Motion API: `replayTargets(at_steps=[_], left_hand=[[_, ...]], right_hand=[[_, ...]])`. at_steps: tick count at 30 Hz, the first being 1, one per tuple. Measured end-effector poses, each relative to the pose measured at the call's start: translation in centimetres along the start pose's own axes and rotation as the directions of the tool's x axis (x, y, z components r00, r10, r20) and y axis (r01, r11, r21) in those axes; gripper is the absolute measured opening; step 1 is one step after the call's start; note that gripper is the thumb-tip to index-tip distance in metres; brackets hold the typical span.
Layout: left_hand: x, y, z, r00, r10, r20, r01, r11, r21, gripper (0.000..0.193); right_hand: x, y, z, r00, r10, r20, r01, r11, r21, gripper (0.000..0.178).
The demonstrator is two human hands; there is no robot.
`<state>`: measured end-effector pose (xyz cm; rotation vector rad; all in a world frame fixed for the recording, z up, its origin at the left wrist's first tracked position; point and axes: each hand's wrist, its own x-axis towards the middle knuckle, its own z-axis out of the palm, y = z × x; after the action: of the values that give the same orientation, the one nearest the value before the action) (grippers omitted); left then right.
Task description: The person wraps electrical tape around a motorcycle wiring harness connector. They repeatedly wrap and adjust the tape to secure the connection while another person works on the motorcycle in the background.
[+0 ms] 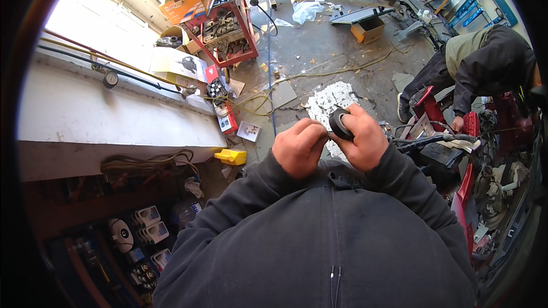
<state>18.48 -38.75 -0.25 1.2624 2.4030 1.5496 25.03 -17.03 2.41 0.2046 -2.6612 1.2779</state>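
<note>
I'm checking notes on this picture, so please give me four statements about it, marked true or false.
1. The right hand holds a roll of black tape. True.
2. The left hand is spread wide open. False: its fingers are curled in.
3. A co-worker bends over at the right. True.
4. The yellow container lies right of both hands. False: it lies to their left.
</note>
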Motion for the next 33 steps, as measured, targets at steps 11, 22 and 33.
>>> replayTargets(at_steps=[11,22,33], left_hand=[[-2.3,-1.9,0.3,0.974,-0.166,-0.157,0.086,0.903,-0.422,0.01],[-2.0,-4.8,-2.0,0.831,-0.553,-0.065,0.324,0.575,-0.751,0.008],[-2.1,-2.1,0.6,0.702,-0.598,0.387,0.609,0.223,-0.761,0.015]], right_hand=[[-0.1,-0.7,-0.9,0.992,0.114,0.051,-0.116,0.993,0.022,0.022],[-0.5,-0.4,-2.5,0.987,0.138,0.076,-0.137,0.99,-0.026,0.023],[0.5,-0.2,0.8,0.992,-0.083,0.091,0.068,0.985,0.158,0.026]])
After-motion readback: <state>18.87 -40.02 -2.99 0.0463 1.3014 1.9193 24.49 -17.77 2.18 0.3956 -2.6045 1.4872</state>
